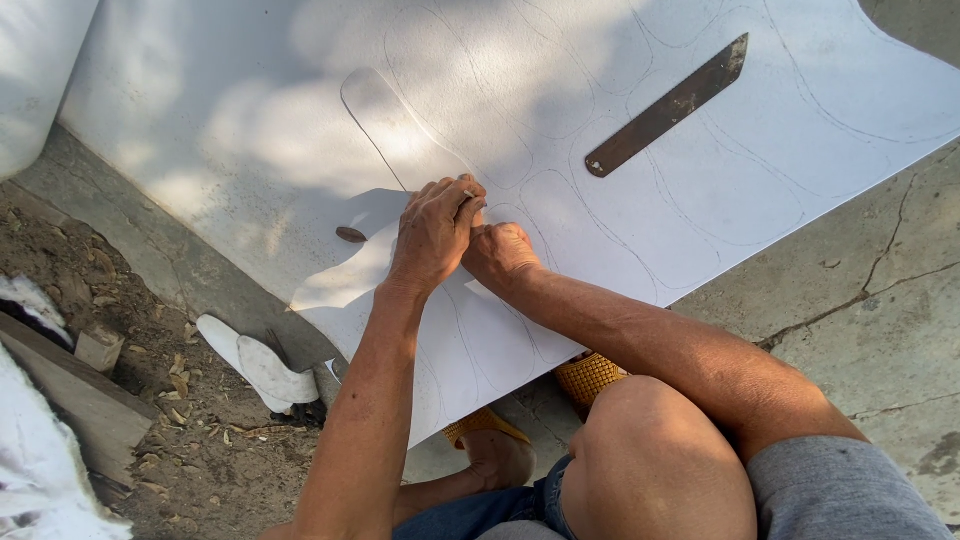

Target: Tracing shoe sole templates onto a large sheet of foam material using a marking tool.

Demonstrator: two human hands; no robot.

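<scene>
A large white sheet (700, 200) marked with thin traced curved outlines lies on the ground. A cut line runs through it from a rounded outline (372, 105) down to my hands. My left hand (432, 238) is closed, with the tip of a small tool (468, 192) showing between its fingers, right at the end of the cut. My right hand (500, 256) presses on the sheet directly beside it, touching it. Its fingers are curled and partly hidden under the left hand. A loose flap of the sheet (350, 275) curls up left of my hands.
A long rusty metal strip (668, 105) lies on the sheet at the upper right. A small brown oval (351, 234) sits by the flap. White cut pieces (262, 365) lie on dirt at left. Cracked concrete (880, 290) is at right. My feet wear woven yellow sandals (588, 378).
</scene>
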